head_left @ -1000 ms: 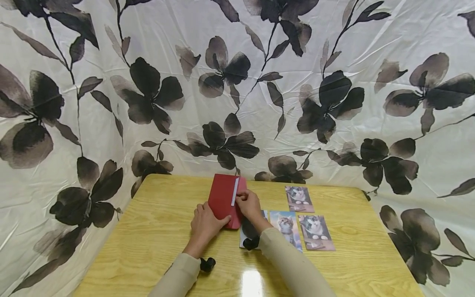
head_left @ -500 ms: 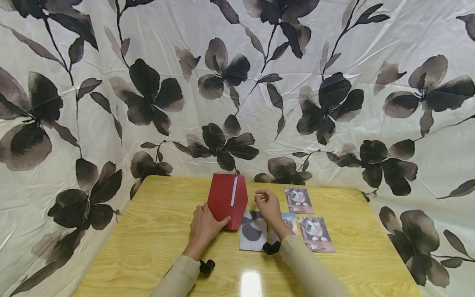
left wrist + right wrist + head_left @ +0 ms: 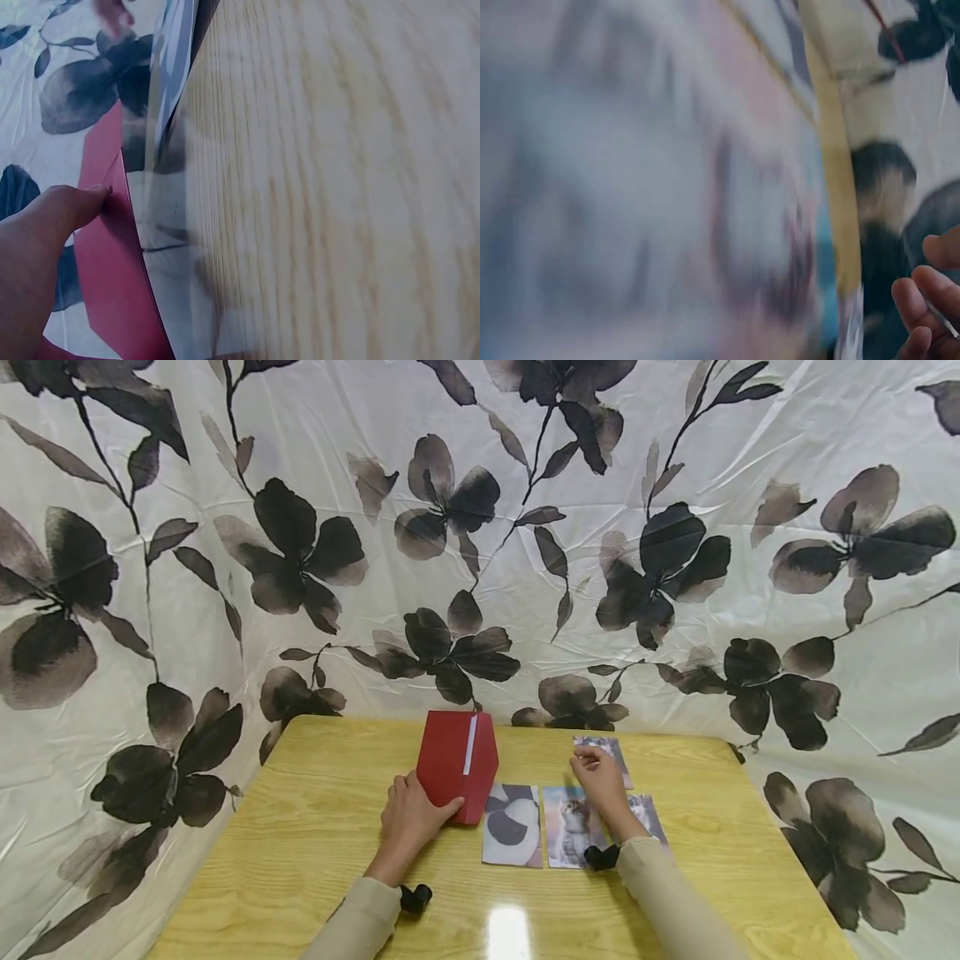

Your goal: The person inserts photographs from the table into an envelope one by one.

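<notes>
While the left hand (image 3: 414, 810) is gripping the red envelope (image 3: 442, 756) at its seven o'clock corner, its thumb is pressing across the lower face and its fingers are lying along the left edge. Too hard a press could, I judge, be creasing the paper or pinching the mouth narrow. The envelope is sitting at eleven o'clock from the middle of the table (image 3: 300, 860).

Toward one o'clock on it, a white slip (image 3: 470, 747) is showing beside the flap (image 3: 486, 768); because that edge is lying exposed, a careless fold could be bending it. At about four o'clock from the envelope, the grey card (image 3: 512, 827) is lying so near the flap that any shift of the envelope might be pushing it askew.

At three o'clock from that, the kitten card (image 3: 572, 828) is lying with the black mount (image 3: 602, 857) of the right wrist over its four o'clock corner; if the wrist is sinking, that mount could be dragging the card. Well apart from the left, the right hand (image 3: 597, 777) is hanging at one o'clock from the kitten card, fingers bending loosely and not visibly holding anything. It is hiding part of the far card (image 3: 609, 745); thin stock is probably offering little to grasp, so fingertips could be skidding it. Beneath the sleeve (image 3: 667, 893), the right card (image 3: 647, 810) is risking a nudge.
</notes>
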`<state>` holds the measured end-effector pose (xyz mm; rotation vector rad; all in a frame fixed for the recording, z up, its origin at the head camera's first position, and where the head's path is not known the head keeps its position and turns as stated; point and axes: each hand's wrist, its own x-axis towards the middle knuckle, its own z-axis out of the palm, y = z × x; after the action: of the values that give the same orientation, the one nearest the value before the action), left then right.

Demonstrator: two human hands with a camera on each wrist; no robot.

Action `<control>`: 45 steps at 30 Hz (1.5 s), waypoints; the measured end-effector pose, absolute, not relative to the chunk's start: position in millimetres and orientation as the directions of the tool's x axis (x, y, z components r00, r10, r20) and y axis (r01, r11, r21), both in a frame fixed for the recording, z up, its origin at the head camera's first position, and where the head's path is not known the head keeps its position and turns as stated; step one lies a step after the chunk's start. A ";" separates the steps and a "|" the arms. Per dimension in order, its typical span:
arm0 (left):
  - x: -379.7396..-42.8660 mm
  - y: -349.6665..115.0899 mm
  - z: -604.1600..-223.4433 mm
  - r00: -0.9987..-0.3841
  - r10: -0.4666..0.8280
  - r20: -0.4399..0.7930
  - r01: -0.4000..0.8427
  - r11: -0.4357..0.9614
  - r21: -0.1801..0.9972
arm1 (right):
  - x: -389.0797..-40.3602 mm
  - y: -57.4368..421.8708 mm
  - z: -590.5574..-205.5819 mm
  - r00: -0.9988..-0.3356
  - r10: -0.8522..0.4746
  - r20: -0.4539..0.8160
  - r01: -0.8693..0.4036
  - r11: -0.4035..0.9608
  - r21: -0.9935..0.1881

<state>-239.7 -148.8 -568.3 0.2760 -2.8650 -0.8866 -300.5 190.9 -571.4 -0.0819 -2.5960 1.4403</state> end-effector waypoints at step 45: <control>-240.7 -145.6 -569.2 -0.974 -0.215 0.073 -0.140 0.821 0.553 | -300.8 264.1 -572.6 -0.958 0.286 -0.034 0.256 0.792 -0.555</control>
<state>-240.7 -145.6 -569.2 0.2819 -2.8712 -0.8562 -300.8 264.1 -572.6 -0.4431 -2.9243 0.8936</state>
